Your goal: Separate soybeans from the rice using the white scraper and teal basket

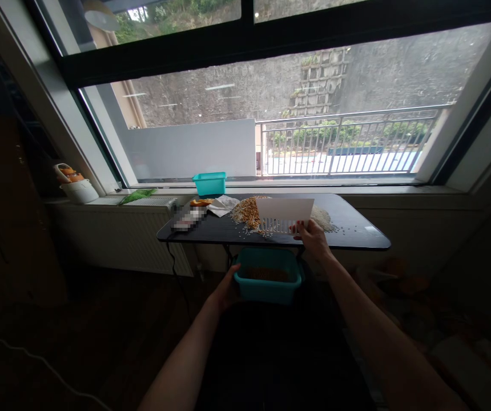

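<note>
My right hand (311, 235) is closed on the lower right corner of a white slotted card (285, 208), held upright over the table. Behind and left of the card lies a heap of orange-yellow kernels (249, 212), which look like corn, mixed with pale grains. A pile of white grains (321, 218), rice-like, shows to its right. Below the table edge, my left hand (229, 285) grips the left side of a turquoise tub (266, 292). Brownish grains lie in the tub, too dark to make out. Part of the heap is hidden by the card.
The dark table (352, 228) stands against the window sill. On it are a crumpled white tissue (223, 206), an orange item (201, 202) and a blurred-out object (189, 218). A second turquoise tub (210, 184) stands at the back. A radiator (143, 234) is on the left.
</note>
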Action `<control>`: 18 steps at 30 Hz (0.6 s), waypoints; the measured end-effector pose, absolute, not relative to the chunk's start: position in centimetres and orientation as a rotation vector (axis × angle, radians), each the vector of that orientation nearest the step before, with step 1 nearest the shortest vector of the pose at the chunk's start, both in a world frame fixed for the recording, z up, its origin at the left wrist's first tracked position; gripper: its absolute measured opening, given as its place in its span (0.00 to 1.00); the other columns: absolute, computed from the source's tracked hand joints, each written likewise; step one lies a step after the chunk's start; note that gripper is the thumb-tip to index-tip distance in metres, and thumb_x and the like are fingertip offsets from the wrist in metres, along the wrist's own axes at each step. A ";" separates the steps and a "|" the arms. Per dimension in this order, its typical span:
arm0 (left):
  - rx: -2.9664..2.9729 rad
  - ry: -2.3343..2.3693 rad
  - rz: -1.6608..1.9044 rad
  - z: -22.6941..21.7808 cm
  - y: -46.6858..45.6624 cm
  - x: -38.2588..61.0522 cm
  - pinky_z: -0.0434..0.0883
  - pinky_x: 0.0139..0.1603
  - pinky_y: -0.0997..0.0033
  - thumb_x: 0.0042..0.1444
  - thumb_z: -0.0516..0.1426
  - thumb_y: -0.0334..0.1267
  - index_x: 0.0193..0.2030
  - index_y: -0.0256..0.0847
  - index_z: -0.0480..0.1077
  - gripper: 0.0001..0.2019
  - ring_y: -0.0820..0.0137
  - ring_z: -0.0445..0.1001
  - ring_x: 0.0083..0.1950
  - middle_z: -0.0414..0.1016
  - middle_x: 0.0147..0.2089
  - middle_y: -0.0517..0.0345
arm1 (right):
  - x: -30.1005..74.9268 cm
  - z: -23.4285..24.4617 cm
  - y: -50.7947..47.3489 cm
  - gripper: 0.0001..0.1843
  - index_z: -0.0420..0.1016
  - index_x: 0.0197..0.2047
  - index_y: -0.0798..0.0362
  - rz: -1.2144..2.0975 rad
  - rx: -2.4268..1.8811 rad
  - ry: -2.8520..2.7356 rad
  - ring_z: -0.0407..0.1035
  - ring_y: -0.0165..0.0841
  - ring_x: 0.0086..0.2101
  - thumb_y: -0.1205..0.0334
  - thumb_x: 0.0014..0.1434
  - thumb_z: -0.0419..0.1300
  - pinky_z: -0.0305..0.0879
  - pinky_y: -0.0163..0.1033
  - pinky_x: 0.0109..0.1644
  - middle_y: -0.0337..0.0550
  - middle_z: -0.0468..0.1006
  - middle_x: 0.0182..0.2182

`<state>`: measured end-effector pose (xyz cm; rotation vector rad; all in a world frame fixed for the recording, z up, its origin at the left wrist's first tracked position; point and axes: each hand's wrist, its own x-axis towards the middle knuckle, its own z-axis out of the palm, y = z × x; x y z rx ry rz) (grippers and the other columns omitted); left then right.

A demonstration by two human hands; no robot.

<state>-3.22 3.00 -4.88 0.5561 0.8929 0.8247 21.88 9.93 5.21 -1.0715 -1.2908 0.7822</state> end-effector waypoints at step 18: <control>0.554 0.899 0.819 -4.8 3.0 -3.2 0.70 0.37 0.64 0.49 0.50 0.58 0.51 0.41 0.65 0.28 0.60 0.72 0.43 0.73 0.43 0.48 | 21.8 5.4 9.3 0.24 0.64 0.29 0.52 0.829 -1.051 -1.285 0.71 0.33 0.31 0.39 0.43 0.59 0.70 0.36 0.28 0.39 0.72 0.26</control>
